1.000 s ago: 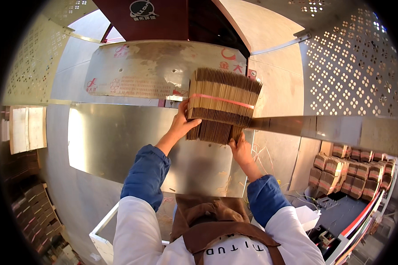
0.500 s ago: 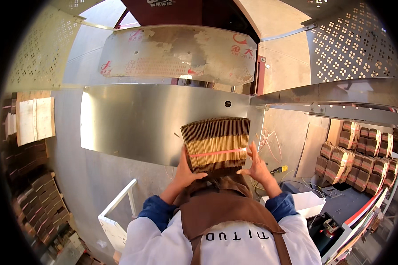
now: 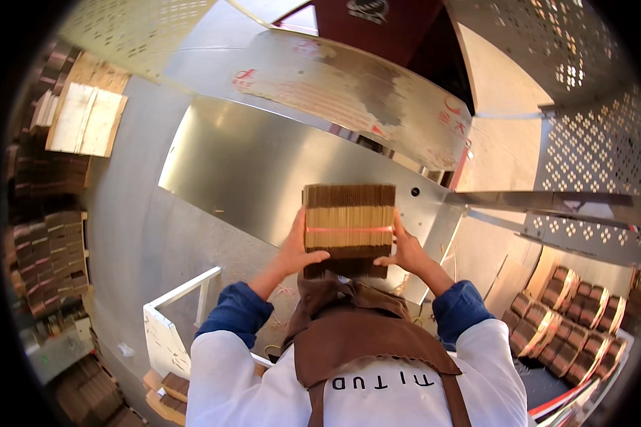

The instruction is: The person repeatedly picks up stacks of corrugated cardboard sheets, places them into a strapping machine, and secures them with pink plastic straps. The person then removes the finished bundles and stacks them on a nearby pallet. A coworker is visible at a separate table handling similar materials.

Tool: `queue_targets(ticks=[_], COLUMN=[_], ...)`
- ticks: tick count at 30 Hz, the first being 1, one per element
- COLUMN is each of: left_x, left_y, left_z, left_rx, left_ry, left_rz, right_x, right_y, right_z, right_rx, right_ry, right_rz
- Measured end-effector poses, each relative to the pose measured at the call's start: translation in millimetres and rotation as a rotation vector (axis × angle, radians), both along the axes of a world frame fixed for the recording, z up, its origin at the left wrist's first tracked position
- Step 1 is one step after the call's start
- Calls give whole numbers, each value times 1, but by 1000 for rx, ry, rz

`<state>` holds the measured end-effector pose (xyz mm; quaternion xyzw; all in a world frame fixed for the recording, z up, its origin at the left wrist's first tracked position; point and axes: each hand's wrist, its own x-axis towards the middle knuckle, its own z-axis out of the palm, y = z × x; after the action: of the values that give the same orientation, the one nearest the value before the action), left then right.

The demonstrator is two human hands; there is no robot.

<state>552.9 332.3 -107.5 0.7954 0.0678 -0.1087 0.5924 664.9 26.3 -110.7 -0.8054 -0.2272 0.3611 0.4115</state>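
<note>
Between my two hands is a bundle of flat brown cardboard pieces [image 3: 349, 213], packed tightly side by side with a pink band around its middle. My left hand [image 3: 297, 245] presses against the bundle's left side, its thumb lying over the near edge. On the opposite side my right hand [image 3: 404, 245] grips in the same way, thumb along the near right corner. The far fingers of both hands are partly hidden behind the bundle. It is held in front of my brown apron [image 3: 370, 327], over the near edge of the metal table [image 3: 256, 171].
Beyond the table stands a dark red machine [image 3: 377, 43] with a worn metal cover [image 3: 356, 85]. Perforated panels [image 3: 598, 142] rise at the right. Banded bundles [image 3: 570, 320] fill a platform at the lower right; more stacks [image 3: 50, 256] stand left. A white frame [image 3: 167, 327] is near my left.
My right hand has closed onto the bundle's right side. The bundle's fanned far edge is now straight and square. My view has turned, so the table appears slanted.
</note>
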Motion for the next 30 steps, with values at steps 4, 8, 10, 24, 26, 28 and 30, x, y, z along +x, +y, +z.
queue_targets(ticks=[4, 8, 10, 24, 26, 28, 30], left_x=[10, 34, 39, -427, -513, -551, -547], left_y=[95, 191, 226, -81, -219, -322, -377], left_z=[11, 33, 58, -122, -125, -118, -113], left_rx=[162, 254, 292, 337, 250, -76, -444], left_ry=[-63, -38, 138, 672, 920, 1218, 1270], left_rz=[71, 128, 205, 1029, 1225, 1442, 1613], right_x=[40, 83, 99, -25, -49, -73, -85], right_y=[111, 225, 275, 190, 156, 144, 154], right_z=[-4, -3, -5, -111, -134, -107, -104], right_rx=[1, 104, 130, 269, 139, -16, -85], right_ry=[-109, -211, -182, -42, 152, 344, 374], right_rz=[124, 188, 198, 463, 511, 546, 618])
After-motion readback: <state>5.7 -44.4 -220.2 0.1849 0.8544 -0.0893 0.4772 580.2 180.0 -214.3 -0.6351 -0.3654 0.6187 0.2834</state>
